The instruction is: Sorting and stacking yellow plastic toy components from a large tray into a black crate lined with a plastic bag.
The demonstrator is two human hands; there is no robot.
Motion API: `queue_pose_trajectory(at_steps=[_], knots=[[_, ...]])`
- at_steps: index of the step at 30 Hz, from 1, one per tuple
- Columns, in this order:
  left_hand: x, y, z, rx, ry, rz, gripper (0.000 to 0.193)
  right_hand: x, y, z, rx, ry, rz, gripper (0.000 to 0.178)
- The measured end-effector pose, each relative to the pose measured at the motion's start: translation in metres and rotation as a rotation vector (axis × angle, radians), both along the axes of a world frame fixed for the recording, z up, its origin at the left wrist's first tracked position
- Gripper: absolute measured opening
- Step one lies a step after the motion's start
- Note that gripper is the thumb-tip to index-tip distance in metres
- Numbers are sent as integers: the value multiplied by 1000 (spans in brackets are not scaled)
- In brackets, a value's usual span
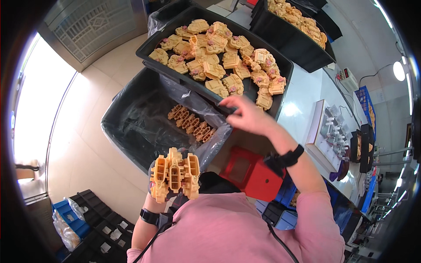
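My left hand (153, 196), largely hidden, is closed around a cluster of tan plastic connector housings (174, 174), whose open slotted cavities face up. It holds them close to my body, beside the near edge of a lined bin. My right hand (249, 115) is reached out at the near rim of a black tray (184, 79), thumb and forefinger apart, with nothing visible in it. Many tan housings (213, 70) with pinkish parts lie loose in that tray. Inside the bin lined with a dark plastic bag (136, 127), more housings (191, 122) sit in a neat row.
A red plastic stool (254, 175) stands below my right arm. Another black crate (294, 44) full of housings is at the far right. On the white bench (298, 101) rests a fixture with grey fittings (333, 136). Black crates and a blue bin (72, 219) are at lower left.
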State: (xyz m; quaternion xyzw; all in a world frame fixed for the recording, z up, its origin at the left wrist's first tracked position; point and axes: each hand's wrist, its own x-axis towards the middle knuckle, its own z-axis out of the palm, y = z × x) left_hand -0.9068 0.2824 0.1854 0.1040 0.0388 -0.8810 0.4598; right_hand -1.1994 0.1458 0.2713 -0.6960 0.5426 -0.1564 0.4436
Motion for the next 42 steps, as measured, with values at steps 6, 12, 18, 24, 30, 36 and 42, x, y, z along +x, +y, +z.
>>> queue_pose_trajectory(at_steps=[6,12,18,24,30,36,42], knots=[[1,-9,-14,47,-245,79,72,-184,-89,-82,-551,918,-579,50],[1,-12,-1,-75,-309,197,65,-228,-120,-115,-250,820,-585,50],[9,-33,-8,-12,-350,116,62,-259,-113,-135,-132,559,-650,59],[36,-43,-12,38,-174,72,64,-219,-79,-105,-234,561,-569,51],[93,-32,-24,8,-48,-38,61,-171,-13,-89,-426,349,-1064,63],[144,-19,-49,43,-123,5,58,-63,63,-21,-227,-431,-1120,64],[139,-24,-28,-156,-313,-24,46,89,113,1,-7,-743,-737,63]])
